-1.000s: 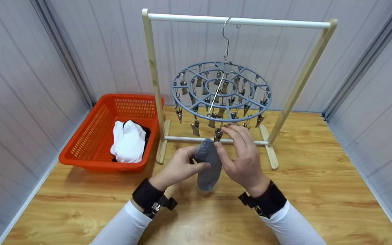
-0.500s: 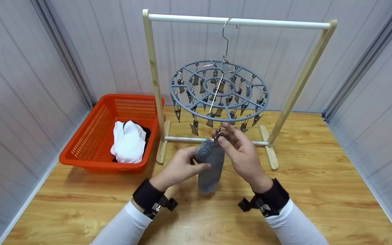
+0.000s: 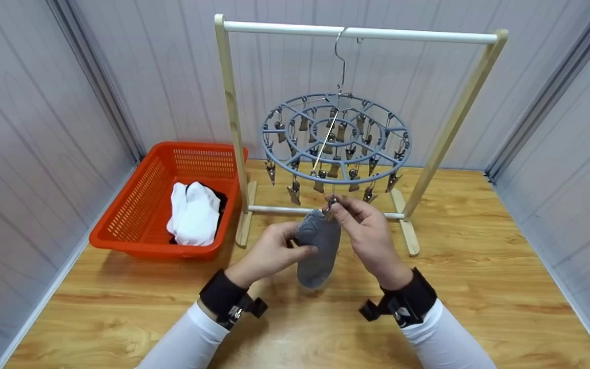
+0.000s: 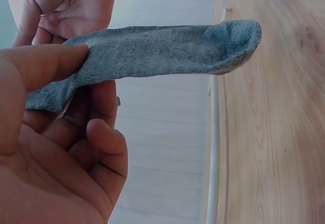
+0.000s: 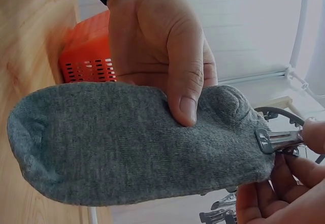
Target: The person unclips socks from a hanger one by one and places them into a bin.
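A grey sock [image 3: 318, 251] hangs toe-down below the front edge of a round blue-grey clip hanger [image 3: 349, 179]. My left hand [image 3: 273, 252] pinches it between thumb and fingers near the cuff, as the left wrist view also shows. With thumb and fingers my right hand [image 3: 372, 230] holds a metal clip [image 5: 277, 140] by its handles. In the right wrist view the clip's tip overlaps the sock's cuff. Several more metal clips [image 3: 294, 192] dangle from the hanger's rings around it, with nothing in them.
The hanger hooks over the white rod [image 3: 418, 35] of a wooden stand [image 3: 451, 128]. At left is an orange plastic basket [image 3: 121, 225] with white socks [image 3: 193, 215] and something black beneath them. Pale panel walls enclose the wooden surface [image 3: 479, 287].
My right hand has changed its hold from reaching beside the clip to pinching its handles, and the clip has come onto the sock's cuff. The hanger has swayed slightly. The left hand stays put.
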Motion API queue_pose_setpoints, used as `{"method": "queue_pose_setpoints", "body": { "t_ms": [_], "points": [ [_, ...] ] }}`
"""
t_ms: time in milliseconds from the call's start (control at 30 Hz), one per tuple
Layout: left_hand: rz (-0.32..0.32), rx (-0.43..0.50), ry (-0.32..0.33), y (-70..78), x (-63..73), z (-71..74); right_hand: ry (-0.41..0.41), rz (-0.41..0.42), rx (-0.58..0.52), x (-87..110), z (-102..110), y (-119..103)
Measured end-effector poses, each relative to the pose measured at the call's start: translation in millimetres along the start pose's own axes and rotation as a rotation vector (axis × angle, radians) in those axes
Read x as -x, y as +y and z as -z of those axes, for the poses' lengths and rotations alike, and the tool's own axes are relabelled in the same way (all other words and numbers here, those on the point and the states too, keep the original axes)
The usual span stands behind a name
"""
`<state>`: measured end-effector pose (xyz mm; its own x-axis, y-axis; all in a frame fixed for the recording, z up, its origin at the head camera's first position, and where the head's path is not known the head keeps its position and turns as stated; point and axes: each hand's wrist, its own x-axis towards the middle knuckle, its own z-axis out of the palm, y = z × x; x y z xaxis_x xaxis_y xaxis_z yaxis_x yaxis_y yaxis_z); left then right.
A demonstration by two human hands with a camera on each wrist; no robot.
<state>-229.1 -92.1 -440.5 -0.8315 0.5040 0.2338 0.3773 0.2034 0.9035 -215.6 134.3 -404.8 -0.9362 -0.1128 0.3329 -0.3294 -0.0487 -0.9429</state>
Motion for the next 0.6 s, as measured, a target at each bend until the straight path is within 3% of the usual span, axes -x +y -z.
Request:
{"method": "queue_pose_setpoints", "body": {
  "t_ms": [600],
  "points": [
    [-0.008, -0.023, -0.017, -1.2, -0.6, 0.7, 0.074, 0.096, 0.122, 0.0, 3.1, 3.9]
  ]
}}
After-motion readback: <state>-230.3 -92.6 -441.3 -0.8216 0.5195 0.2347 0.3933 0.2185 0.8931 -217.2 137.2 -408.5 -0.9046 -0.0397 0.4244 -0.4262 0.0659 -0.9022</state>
